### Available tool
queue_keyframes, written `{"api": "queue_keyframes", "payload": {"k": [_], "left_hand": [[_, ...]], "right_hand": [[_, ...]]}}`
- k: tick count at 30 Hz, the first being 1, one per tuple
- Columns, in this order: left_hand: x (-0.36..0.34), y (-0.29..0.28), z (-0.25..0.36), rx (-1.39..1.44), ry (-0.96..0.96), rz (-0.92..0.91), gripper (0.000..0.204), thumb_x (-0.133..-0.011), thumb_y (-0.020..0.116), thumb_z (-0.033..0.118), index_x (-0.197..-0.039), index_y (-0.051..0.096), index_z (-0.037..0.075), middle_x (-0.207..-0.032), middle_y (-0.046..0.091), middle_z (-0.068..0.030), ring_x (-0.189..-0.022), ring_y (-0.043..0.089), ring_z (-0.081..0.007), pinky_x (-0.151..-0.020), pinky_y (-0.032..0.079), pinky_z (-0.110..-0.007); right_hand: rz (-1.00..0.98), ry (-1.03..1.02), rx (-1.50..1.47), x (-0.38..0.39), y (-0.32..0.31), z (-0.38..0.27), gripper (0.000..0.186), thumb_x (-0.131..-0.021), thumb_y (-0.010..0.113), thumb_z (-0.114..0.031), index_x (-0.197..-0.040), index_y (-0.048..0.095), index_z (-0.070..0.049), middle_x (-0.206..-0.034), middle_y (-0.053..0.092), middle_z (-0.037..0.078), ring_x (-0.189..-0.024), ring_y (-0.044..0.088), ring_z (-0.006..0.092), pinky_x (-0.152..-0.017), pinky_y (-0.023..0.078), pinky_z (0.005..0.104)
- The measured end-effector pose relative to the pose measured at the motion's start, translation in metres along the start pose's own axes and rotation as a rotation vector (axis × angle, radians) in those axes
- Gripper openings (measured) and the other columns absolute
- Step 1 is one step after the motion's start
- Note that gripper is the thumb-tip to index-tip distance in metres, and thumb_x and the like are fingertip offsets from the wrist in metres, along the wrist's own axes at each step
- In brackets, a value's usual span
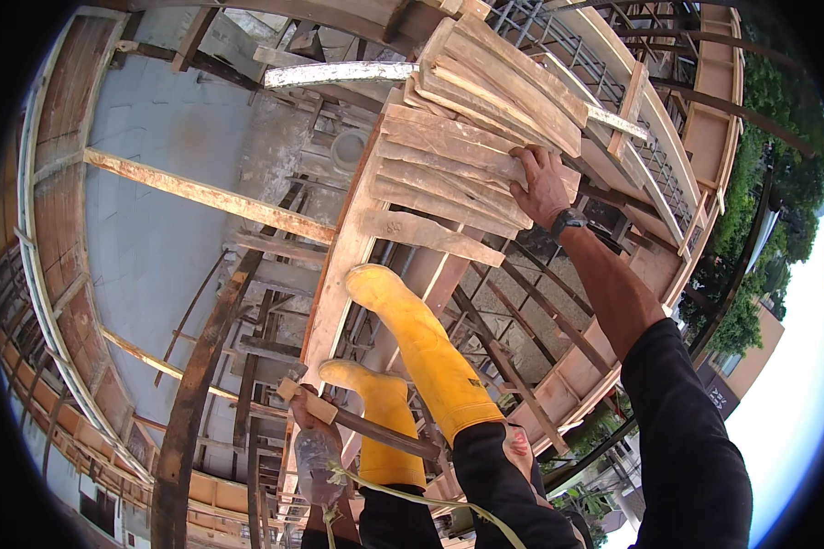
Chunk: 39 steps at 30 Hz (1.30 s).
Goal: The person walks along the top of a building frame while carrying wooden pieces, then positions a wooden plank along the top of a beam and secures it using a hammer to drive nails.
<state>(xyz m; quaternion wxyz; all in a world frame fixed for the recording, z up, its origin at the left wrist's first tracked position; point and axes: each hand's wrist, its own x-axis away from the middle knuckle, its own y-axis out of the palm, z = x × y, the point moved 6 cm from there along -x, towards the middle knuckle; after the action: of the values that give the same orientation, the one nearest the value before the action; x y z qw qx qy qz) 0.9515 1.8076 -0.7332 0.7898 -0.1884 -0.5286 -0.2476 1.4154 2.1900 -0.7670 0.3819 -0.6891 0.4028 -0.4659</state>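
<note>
Left hand [309, 414] fingers wrapped round short wooden stick [357, 423]; right hand [542, 186] fingers spread flat on stacked pale wooden planks [449, 165]; yellow rubber boots [421, 348] below

two yellow boots [403, 357], two hands [542, 186], one wristwatch [568, 220], one hammer [357, 421], one stack of planks [467, 137].

Right hand [542, 186] flat on stack of planks [449, 156]; stack blocks everything left of and beyond it. Rebar cage [650, 174] and formwork boards [705, 137] close off right side. Below right forearm: open gaps between scaffold braces [508, 339], drop beneath. Left hand [309, 414] grips wooden handle [362, 423], hemmed by yellow boots [412, 357] on right and dark timber post [192, 403] on left. Beam [339, 274] underfoot narrow, voids on both sides.
</note>
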Motion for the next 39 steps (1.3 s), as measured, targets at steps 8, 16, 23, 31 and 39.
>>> {"api": "queue_keyframes", "payload": {"k": [8,16,23,31,39], "left_hand": [[-0.009,-0.012,-0.006,-0.082,-0.006,0.014,0.018,-0.102,0.057,0.027,-0.108,0.06,0.01,-0.093,0.06,-0.0079,-0.083,0.061,-0.0239,-0.075,0.05,-0.039],[-0.022,-0.021,-0.035,-0.167,-0.019,0.017,0.019,-0.103,0.054,0.025,-0.109,0.062,0.009,-0.093,0.062,-0.0118,-0.086,0.062,-0.0278,-0.076,0.05,-0.042],[-0.032,-0.093,-0.056,-1.165,0.349,0.014,0.02,-0.103,0.053,0.023,-0.109,0.064,0.008,-0.093,0.064,-0.0151,-0.089,0.064,-0.0312,-0.077,0.05,-0.044],[-0.035,-0.097,-0.076,-1.065,0.192,0.061,0.022,-0.1,0.054,0.024,-0.109,0.066,0.008,-0.099,0.065,-0.017,-0.093,0.064,-0.0332,-0.081,0.049,-0.047],[-0.013,-0.029,-0.064,-0.387,-0.105,0.067,0.025,-0.097,0.06,0.031,-0.108,0.062,0.009,-0.094,0.061,-0.0104,-0.084,0.063,-0.0261,-0.075,0.05,-0.041]], "right_hand": [[0.174,-0.006,-0.209,-0.033,-0.011,-0.005,0.054,-0.079,0.067,-0.01,-0.131,0.052,-0.005,-0.123,0.054,0.02,-0.117,0.051,0.043,-0.103,0.044,0.0496],[0.06,0.168,-0.038,-0.091,-0.011,0.079,0.071,-0.076,0.072,-0.024,-0.141,0.048,-0.007,-0.138,0.055,0.023,-0.13,0.05,0.0425,-0.11,0.041,0.0471],[-0.037,0.149,-0.007,-0.103,-0.02,0.101,0.062,-0.084,0.074,-0.029,-0.14,0.054,-0.011,-0.13,0.06,0.023,-0.117,0.06,0.0411,-0.101,0.048,0.0461],[0.175,-0.052,0.108,-0.086,-0.021,0.019,0.042,-0.094,0.064,-0.025,-0.134,0.057,-0.013,-0.12,0.063,0.022,-0.11,0.062,0.0396,-0.094,0.05,0.0462],[0.319,0.216,0.005,-0.124,-0.053,0.084,0.041,-0.096,0.061,-0.029,-0.129,0.057,-0.005,-0.124,0.06,0.023,-0.118,0.056,0.0424,-0.099,0.047,0.0484]]}}
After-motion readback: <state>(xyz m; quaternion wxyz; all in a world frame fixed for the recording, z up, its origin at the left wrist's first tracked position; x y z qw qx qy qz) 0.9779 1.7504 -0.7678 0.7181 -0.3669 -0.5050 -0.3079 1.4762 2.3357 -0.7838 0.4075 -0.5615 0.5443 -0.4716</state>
